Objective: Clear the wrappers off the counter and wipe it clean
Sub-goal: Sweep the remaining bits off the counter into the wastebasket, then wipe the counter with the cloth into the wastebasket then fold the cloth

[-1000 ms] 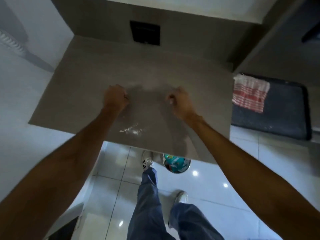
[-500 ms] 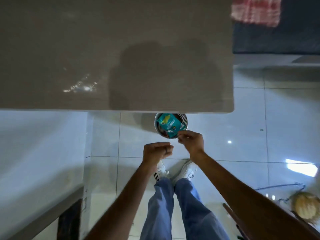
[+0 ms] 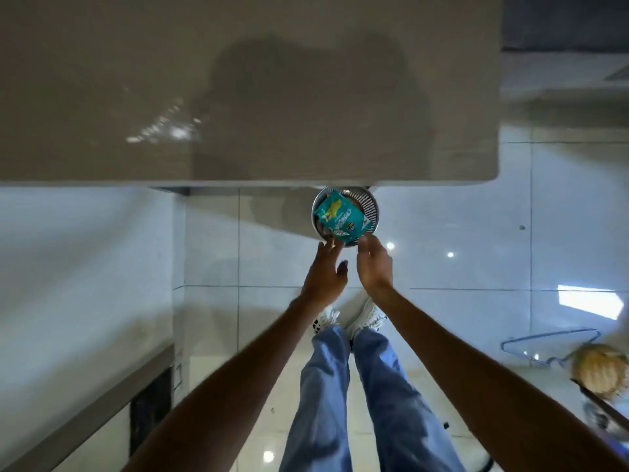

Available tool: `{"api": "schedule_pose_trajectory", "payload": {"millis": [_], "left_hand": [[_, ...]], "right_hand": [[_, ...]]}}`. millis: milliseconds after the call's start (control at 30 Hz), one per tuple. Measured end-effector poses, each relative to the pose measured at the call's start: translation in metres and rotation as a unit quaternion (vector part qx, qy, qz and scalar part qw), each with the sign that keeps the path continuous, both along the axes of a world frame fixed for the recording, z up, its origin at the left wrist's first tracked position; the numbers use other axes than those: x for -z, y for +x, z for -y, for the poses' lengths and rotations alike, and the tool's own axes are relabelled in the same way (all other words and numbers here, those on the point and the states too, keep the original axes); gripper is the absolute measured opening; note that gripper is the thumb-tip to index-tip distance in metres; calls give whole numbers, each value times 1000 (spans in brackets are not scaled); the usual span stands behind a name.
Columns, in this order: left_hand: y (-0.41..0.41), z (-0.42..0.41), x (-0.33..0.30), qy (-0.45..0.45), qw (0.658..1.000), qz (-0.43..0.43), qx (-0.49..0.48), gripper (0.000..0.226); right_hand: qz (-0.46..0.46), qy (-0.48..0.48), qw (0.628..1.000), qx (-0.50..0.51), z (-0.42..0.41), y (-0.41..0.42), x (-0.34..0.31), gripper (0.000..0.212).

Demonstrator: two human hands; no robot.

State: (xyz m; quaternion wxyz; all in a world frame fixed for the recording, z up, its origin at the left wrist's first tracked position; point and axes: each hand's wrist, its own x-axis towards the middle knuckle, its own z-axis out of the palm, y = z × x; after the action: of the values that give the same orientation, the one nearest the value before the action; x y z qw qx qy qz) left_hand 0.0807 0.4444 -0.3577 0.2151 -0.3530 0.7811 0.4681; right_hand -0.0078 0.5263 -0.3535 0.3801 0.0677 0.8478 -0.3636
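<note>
One teal wrapper [image 3: 340, 218], crumpled with yellow print, lies in the bin [image 3: 371, 203] just beyond both hands. Left hand [image 3: 325, 272] spread; right hand [image 3: 373, 264] loosely open, empty.

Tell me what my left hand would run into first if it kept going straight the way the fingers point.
Most likely the teal wrapper lying in the round metal bin. The left hand is open, its fingertips at the bin's near rim. Depth is unclear, so it may pass above instead.
</note>
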Motion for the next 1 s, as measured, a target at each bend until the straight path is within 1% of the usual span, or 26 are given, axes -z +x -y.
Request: {"api": "schedule_pose_trajectory", "payload": {"millis": [33, 67, 100, 167, 233, 300, 333, 367, 467, 533, 600, 700, 800, 867, 933, 1000], "left_hand": [[13, -6, -34, -57, 997, -26, 40, 55], [23, -10, -66, -122, 989, -53, 69, 53], [30, -11, -100, -182, 976, -85, 81, 50], [34, -2, -158, -265, 949, -154, 70, 46], [24, 16, -197, -321, 920, -214, 66, 48], [-2, 42, -224, -364, 891, -261, 73, 53], [-21, 56, -236, -385, 880, -268, 76, 55], [-44, 69, -247, -406, 871, -264, 76, 58], [-108, 100, -273, -438, 870, -216, 70, 69], [-149, 117, -278, -442, 871, -199, 78, 70], [-181, 132, -274, -447, 871, -179, 95, 72], [-222, 144, -258, -459, 870, -151, 98, 73], [-253, 151, -238, -480, 858, -148, 105, 71], [-266, 156, -227, -487, 857, -138, 100, 68], [-270, 159, -223, -486, 862, -117, 84, 67], [-266, 156, -223, -481, 866, -108, 82, 67]], "right_hand": [[-71, -9, 994, -77, -6, 9, -33, 40], [-138, -26, 981, -133, -11, 17, -65, 39], [-193, -45, 965, -174, -16, 21, -98, 40], [-278, -74, 930, -230, -19, 20, -161, 40], [-371, -102, 885, -263, -17, 7, -204, 35], [-459, -124, 838, -268, -7, -26, -236, 32], [-485, -128, 824, -263, 1, -50, -248, 32], [-497, -121, 820, -258, 11, -77, -258, 33], [-510, -45, 834, -207, 46, -163, -270, 41], [-493, 6, 858, -142, 69, -228, -266, 46], [-449, 48, 886, -102, 89, -284, -254, 52], [-388, 114, 908, -111, 117, -352, -223, 60], [-335, 158, 923, -101, 131, -399, -193, 69], [-291, 199, 928, -121, 131, -415, -175, 73], [-292, 223, 919, -144, 124, -419, -167, 66], [-322, 211, 914, -130, 114, -423, -173, 52]]}}
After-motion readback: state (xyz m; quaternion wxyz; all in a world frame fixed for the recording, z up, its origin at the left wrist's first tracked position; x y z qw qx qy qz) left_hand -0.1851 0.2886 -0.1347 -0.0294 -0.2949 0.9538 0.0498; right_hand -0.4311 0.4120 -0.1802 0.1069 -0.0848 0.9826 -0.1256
